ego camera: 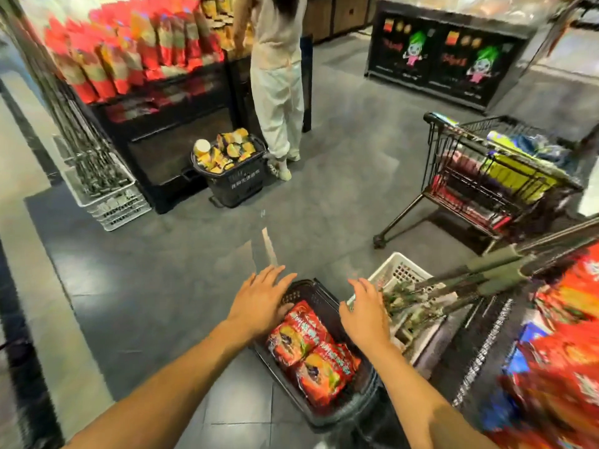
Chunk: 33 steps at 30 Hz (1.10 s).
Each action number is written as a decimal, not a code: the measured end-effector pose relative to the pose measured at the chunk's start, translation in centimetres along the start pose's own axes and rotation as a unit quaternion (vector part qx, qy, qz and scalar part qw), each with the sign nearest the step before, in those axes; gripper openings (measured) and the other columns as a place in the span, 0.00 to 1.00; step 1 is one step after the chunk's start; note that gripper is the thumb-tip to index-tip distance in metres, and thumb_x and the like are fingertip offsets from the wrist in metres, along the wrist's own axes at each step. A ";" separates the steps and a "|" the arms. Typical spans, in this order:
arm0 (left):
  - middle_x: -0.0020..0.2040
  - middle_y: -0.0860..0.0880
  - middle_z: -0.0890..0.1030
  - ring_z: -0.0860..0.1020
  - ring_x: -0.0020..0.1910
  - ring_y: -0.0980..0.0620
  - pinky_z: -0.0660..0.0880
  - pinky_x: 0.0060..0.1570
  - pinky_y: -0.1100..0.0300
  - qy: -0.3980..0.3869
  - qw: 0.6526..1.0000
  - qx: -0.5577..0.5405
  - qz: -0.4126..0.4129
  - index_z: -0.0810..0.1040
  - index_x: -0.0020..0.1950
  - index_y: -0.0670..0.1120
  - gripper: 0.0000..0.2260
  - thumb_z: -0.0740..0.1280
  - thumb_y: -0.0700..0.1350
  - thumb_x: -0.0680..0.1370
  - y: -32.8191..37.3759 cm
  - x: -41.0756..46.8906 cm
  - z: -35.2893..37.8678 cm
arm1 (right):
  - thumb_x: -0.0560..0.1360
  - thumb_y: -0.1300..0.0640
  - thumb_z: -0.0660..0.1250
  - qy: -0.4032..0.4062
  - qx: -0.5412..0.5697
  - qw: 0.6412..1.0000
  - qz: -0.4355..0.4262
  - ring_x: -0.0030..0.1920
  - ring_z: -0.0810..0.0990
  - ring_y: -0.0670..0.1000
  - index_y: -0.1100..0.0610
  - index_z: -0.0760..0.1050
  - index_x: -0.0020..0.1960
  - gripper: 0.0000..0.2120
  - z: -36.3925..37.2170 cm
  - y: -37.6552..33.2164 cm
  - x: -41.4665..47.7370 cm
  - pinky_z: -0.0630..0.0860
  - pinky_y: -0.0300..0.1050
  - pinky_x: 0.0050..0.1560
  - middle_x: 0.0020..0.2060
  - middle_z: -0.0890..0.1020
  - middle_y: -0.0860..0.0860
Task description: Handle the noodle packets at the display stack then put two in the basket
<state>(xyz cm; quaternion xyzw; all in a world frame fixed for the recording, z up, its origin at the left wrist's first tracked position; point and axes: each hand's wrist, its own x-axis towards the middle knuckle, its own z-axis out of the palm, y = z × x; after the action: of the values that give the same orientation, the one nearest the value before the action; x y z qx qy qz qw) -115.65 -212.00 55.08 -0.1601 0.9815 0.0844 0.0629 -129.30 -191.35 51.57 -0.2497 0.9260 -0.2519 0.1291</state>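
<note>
— Two hands over one basket; what is the surface and room?

— Grey tiled shop floor (340, 189), an aisle between stocked shelves (136, 59). A black basket (327, 306) stands on the floor at the person's feet, holding red packets (311, 351).

— State of the hands?

— Left hand (262, 303): fingers straight and spread, over the basket's left rim, beside the top packet; contact cannot be told. Right hand (366, 315): fingers loosely spread, slightly bent, above the right rim, holding nothing.

— Edges?

— A white crate (402, 270) sits just beside the basket on the right, under a rack of red packs (557, 351). A trolley (486, 179) stands further right, well apart.

— Open room?

— Bare floor lies ahead and to the left of the basket. Beyond it, a second basket (240, 179) stands beside a person in white (278, 92) at the shelves; another white crate (110, 202) stands at the shelf's left corner.
</note>
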 end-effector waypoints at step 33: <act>0.73 0.40 0.73 0.72 0.71 0.38 0.71 0.70 0.45 -0.328 0.926 -0.157 -0.105 0.61 0.81 0.47 0.43 0.69 0.65 0.72 -14.6 24.5 51.7 | 0.79 0.56 0.69 -0.032 0.146 0.905 0.399 0.74 0.69 0.54 0.54 0.65 0.78 0.29 41.0 21.7 4.0 0.66 0.52 0.76 0.72 0.71 0.52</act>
<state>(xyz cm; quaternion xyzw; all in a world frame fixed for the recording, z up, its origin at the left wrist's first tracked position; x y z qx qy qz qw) -128.97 -223.49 -1.33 -0.2330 0.8581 0.2779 0.3635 -126.30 -193.68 5.20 0.1542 0.8965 -0.3038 0.2832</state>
